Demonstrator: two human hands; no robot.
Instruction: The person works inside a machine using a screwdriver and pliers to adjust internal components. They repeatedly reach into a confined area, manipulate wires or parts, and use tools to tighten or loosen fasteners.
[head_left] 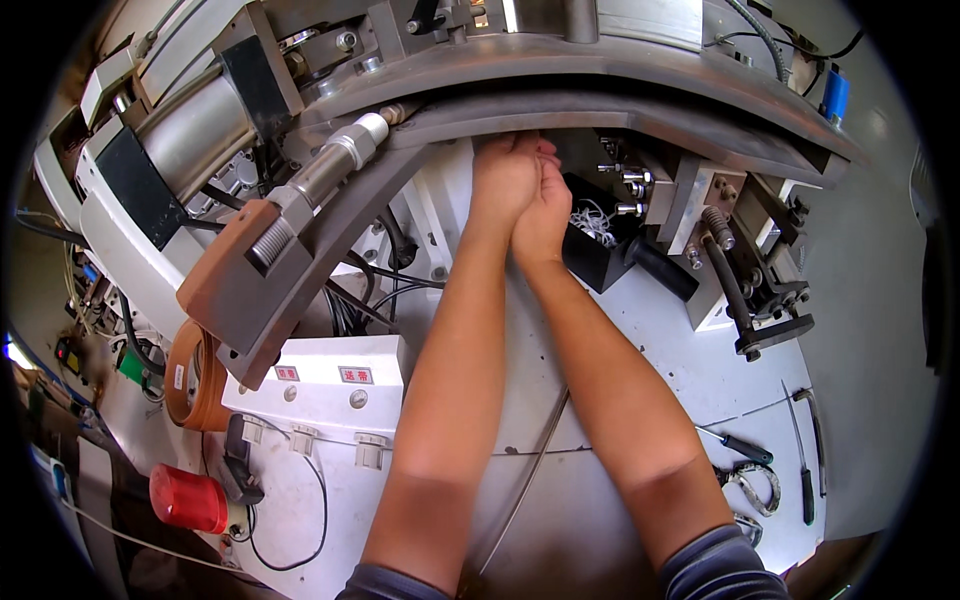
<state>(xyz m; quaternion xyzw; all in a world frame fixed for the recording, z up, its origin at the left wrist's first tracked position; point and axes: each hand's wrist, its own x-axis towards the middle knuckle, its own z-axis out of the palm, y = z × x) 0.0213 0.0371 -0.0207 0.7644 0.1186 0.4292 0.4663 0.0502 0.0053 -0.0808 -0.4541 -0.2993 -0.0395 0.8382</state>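
Note:
Both my arms reach forward under a dark curved metal plate point(600, 62) of a machine. My left hand point(503, 180) and my right hand point(542, 215) are pressed together just below the plate's lower edge. The fingers of both look curled inward; the tips are partly in shadow under the plate, and whatever they grip is hidden. Right beside my right hand sits a black open box point(598, 262) with tangled white strips point(595, 222) inside. A thin metal rod point(528, 470) lies on the white worktop point(540, 505) between my forearms.
At left, a thick metal arm point(300, 260) with a cylinder slants down over a white control box point(320, 385); a red beacon lamp point(188, 498) lies nearby. At right are metal brackets point(710, 210), a black handle point(662, 268), a black-handled screwdriver point(748, 449) and another long tool point(806, 480).

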